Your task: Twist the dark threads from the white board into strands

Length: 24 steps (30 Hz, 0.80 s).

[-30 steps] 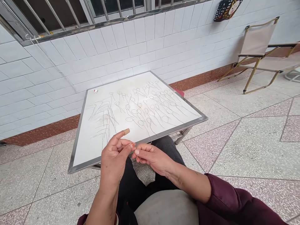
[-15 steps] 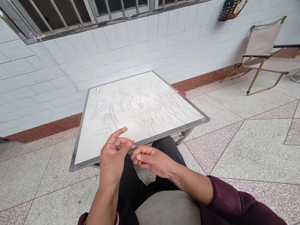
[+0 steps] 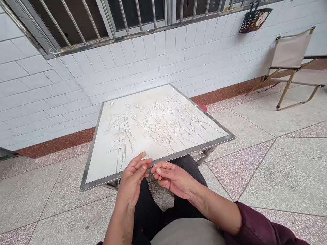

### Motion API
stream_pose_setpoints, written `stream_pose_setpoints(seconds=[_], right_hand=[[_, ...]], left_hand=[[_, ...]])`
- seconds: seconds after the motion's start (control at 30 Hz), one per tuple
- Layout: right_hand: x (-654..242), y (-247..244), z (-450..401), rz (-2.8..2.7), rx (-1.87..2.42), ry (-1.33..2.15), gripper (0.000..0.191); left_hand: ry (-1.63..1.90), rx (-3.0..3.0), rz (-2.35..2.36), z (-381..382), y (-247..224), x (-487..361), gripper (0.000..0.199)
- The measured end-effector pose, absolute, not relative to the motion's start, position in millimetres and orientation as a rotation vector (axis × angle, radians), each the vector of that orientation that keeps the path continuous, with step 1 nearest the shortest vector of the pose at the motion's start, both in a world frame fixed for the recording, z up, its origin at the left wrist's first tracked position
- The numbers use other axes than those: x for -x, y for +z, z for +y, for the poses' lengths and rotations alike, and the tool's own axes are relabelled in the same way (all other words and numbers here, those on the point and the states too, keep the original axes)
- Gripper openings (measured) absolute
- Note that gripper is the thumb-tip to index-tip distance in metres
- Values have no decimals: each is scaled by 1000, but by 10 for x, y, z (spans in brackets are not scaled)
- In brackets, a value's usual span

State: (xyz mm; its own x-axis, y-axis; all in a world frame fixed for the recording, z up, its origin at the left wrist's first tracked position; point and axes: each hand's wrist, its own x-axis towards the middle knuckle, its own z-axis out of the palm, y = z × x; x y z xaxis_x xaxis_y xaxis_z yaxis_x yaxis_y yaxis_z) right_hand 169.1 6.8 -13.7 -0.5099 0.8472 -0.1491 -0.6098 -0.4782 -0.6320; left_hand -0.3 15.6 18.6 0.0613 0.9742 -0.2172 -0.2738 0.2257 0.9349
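Above the table's near edge, my right hand (image 3: 171, 175) pinches a thin wire (image 3: 154, 162) between thumb and forefinger. A faint curve of that wire arcs over toward my left hand (image 3: 134, 173), and its tail hangs down between my knees. My left thumb presses against the fingers at the wire's curved end, while the raised forefinger wears a beige wrap (image 3: 143, 154). The fingertips partly hide the wire. On the white tabletop (image 3: 98, 166) lie several looped wires (image 3: 168, 136) with long tails; several bent or straight wires (image 3: 122, 136) lie at its left.
A small red-and-white item (image 3: 112, 103) sits in the table's far left corner. Behind the table are a white tiled wall (image 3: 107, 75) and a barred window. A folding chair (image 3: 290, 51) stands at the right, near a hanging black basket (image 3: 251, 21).
The view has tilted up slightly, so the table and hands appear lower and further right. My left fingertips have loosened and spread a little beside the wire; my right hand keeps its pinch.
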Motion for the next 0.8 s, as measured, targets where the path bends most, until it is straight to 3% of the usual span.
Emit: stream_pose_setpoints(seconds=[0.37, 0.8], right_hand=[[-1636, -169, 71, -888, 720, 1874, 23], [-1671, -126, 53, -799, 615, 2149, 29]], left_hand=[[1206, -850, 1007, 107, 164, -186, 37], [1262, -794, 1053, 99, 229, -184, 47]])
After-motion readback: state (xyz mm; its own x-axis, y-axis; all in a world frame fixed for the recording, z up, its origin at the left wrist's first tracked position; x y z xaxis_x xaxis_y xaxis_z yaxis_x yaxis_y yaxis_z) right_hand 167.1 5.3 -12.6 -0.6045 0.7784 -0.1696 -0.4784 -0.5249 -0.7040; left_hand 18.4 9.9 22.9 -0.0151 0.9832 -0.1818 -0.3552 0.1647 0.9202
